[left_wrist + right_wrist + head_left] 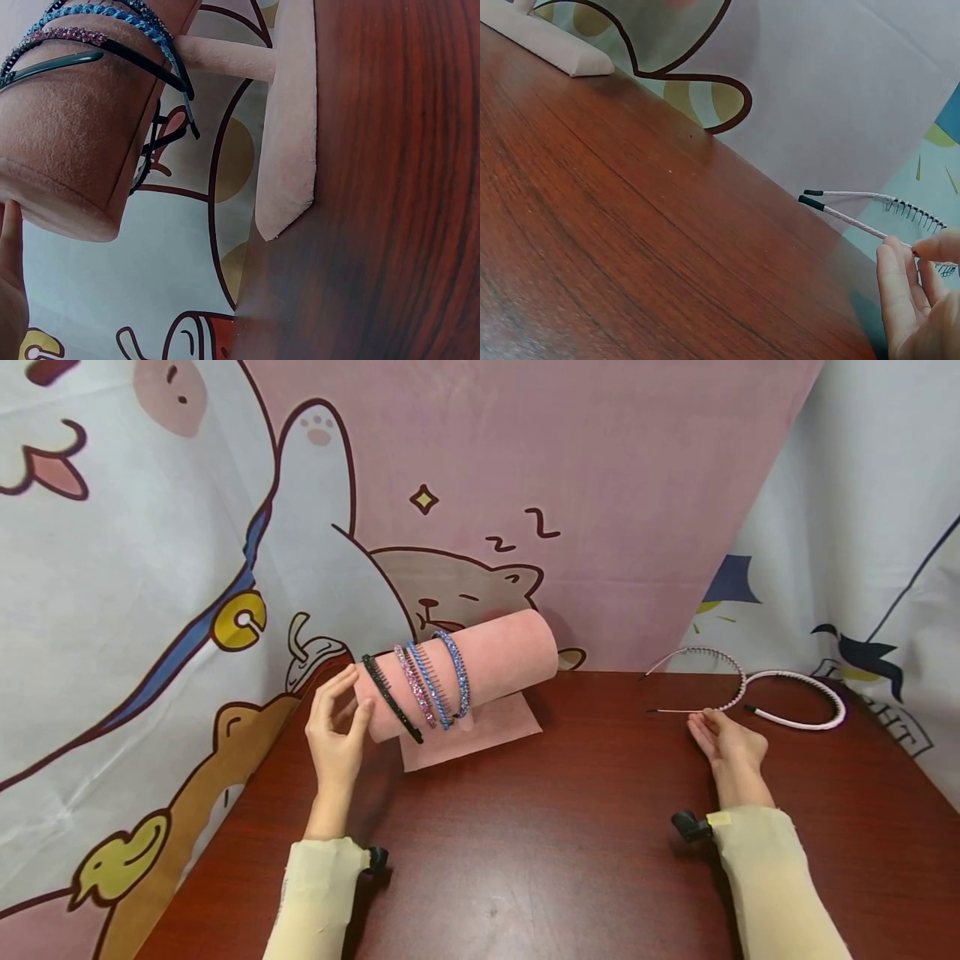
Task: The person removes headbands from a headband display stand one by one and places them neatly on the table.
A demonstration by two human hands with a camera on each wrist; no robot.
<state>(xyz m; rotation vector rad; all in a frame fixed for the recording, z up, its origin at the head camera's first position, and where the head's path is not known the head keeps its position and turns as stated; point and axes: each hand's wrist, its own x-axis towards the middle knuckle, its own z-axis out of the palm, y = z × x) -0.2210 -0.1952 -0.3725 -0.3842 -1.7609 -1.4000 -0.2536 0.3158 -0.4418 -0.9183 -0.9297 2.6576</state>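
Note:
A pink cylindrical headband stand (506,656) stands tilted on its flat base (480,731). Around the cylinder sit a dark green headband (390,700), a pink glitter headband (415,687), a blue twisted headband (429,685) and a blue glitter headband (457,675). My left hand (336,727) holds the cylinder's left end between thumb and fingers; one straight digit (10,247) shows against the end in the left wrist view. Off to the right, my right hand (726,743) pinches a thin pale headband (855,223) with dark tips and small teeth, near one arm's middle.
A thicker white headband (806,722) lies at the back right of the brown table (570,827), right beside the thin one. Printed cartoon cloth (615,485) hangs behind the table and along both sides.

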